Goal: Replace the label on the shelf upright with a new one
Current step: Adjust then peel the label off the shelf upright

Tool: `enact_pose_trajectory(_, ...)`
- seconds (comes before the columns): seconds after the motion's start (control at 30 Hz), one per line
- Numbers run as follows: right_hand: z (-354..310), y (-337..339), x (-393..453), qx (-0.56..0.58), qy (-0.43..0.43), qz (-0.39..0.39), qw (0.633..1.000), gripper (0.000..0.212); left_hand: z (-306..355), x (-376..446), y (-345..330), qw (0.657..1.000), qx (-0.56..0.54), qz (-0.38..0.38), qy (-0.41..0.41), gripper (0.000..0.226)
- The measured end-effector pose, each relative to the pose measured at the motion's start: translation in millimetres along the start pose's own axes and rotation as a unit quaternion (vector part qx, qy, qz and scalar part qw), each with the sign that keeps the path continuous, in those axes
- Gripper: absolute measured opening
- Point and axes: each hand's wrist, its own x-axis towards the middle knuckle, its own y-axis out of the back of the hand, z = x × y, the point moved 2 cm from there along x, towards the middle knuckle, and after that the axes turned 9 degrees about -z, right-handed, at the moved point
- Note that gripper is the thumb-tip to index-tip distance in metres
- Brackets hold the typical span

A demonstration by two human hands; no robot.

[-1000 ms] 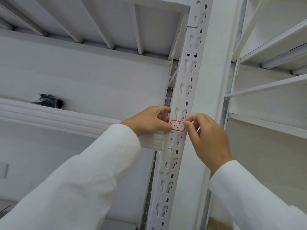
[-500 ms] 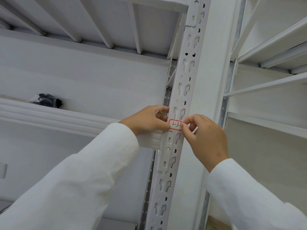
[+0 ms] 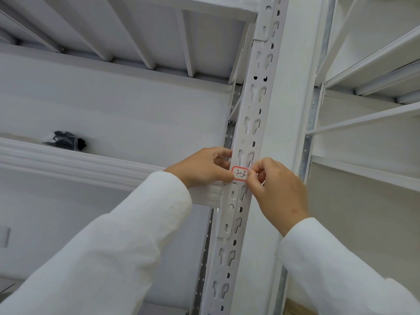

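A small white label [image 3: 240, 173] with a red border and handwritten "3-3" lies on the face of the white slotted shelf upright [image 3: 254, 105]. My left hand [image 3: 202, 167] presses its thumb on the label's left edge, fingers curled around the upright's side. My right hand [image 3: 276, 187] pinches the label's right edge between thumb and forefinger. Both arms wear white sleeves. I cannot tell whether the label's right edge is stuck down or lifted.
A white shelf beam [image 3: 75, 162] runs left from the upright at hand height, with a dark bundle [image 3: 66, 139] lying on that shelf. Another shelf deck [image 3: 141, 35] is overhead. More white shelving [image 3: 368, 64] stands to the right.
My right hand has slid left along the upright, and its thumb and forefinger now close on the label's right edge. The left hand has stayed on the left edge.
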Motion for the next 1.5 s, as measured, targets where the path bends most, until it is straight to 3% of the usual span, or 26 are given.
enact_pose_trajectory(0.2, 5, 5, -6, 0.021, 0.019, 0.045, 0.999, 0.011, 0, -1, 0, 1.000, 0.004, -0.001, 0.003, 0.048)
enact_pose_trajectory(0.53, 0, 2, -5, 0.053, -0.027, 0.025, 0.998, 0.009, -1, 1, 0, 1.000, 0.005, 0.001, 0.003, 0.053)
enact_pose_trajectory(0.77, -4, 6, -6, 0.014, -0.048, 0.013, 0.999, 0.013, 0, -1, -1, 1.000, 0.008, 0.006, -0.001, 0.049)
enact_pose_trajectory(1.5, -2, 11, 3, -0.018, -0.019, -0.019, 0.999, 0.013, 2, -2, -2, 1.000, 0.007, 0.007, 0.004, 0.048)
